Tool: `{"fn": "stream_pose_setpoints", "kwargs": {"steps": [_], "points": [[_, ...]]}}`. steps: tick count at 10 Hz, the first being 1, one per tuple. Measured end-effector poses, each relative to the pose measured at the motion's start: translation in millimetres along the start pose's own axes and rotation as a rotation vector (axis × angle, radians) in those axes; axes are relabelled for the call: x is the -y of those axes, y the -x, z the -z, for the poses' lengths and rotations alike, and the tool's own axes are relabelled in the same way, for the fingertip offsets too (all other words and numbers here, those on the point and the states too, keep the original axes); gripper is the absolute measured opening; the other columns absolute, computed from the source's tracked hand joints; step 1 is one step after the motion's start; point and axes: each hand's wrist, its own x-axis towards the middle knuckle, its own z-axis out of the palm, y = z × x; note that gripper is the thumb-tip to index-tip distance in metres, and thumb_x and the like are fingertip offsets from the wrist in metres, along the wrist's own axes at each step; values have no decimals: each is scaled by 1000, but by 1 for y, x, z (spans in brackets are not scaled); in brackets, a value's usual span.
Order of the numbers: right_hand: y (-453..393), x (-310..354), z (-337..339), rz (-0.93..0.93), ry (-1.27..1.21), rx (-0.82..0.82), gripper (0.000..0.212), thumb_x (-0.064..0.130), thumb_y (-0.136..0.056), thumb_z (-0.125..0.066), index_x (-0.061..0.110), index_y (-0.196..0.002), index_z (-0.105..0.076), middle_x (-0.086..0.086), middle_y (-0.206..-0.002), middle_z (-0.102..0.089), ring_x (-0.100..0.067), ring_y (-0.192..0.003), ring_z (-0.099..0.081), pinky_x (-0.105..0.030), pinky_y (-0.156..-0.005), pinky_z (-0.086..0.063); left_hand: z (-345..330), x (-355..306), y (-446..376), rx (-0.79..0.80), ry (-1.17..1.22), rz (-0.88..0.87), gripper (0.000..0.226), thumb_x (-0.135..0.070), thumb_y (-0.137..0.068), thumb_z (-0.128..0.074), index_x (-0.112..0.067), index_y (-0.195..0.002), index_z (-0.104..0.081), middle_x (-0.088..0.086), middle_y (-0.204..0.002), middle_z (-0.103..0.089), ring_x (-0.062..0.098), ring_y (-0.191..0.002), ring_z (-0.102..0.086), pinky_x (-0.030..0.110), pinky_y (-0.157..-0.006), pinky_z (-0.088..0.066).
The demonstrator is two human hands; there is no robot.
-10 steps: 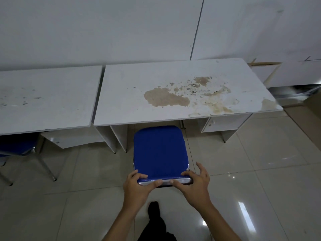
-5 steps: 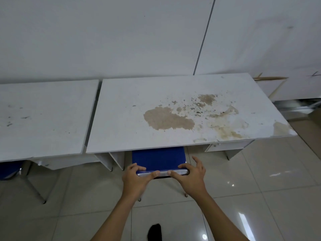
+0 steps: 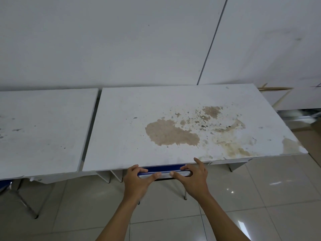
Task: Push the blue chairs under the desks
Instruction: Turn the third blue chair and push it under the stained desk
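At the lower centre of the frame, the blue chair (image 3: 163,168) sits almost wholly under the stained surface (image 3: 173,122); only a thin strip of blue and its metal top rail show. The left hand (image 3: 137,180) and right hand (image 3: 194,178) each have their grip closed on that rail. This chair looks nearly done. At the far left edge, another blue chair (image 3: 3,185) appears already tucked under the neighbouring surface (image 3: 43,127).

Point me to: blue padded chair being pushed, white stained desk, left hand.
blue padded chair (image 3: 163,168), head view, blue strip of seat showing under the desk edge.
white stained desk (image 3: 132,133), head view, bare part of its top.
left hand (image 3: 137,181), head view, back of hand.
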Motion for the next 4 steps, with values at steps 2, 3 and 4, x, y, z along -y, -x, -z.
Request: {"fn": "stream_pose_setpoints", "kwargs": {"steps": [2, 3, 4], "points": [[-5, 11, 11, -86, 123, 151, 64, 88, -56, -72, 39, -97, -70, -6, -151, -48, -22, -153, -19, -41, -112, -31, 8, -10, 0, 88, -85, 47, 66, -79, -51, -87, -25, -86, -70, -5, -108, -65, 8, -94, -64, 28, -76, -55], [-9, 29, 27, -164, 240, 323, 87, 97, -53, -60, 33, -112, -66, -4, -139, -46, -26, -141, -33, -44, -111, -38, 19, -26, 1, 267, -234, 130, 77, -92, -54, -73, -28, -95, -66, -7, -106, -66, 9, -93, -65, 27, -73, -53], [-14, 54, 41, -170, 436, 458, 106, 97, -65, -55, 22, -141, -53, -11, -145, -47, -31, -135, -43, -44, -111, -41, 31, -55, -1, 467, -462, 112, 89, -96, -67, -53, -25, -119, -62, -7, -116, -65, 14, -107, -64, 31, -89, -52]]}}
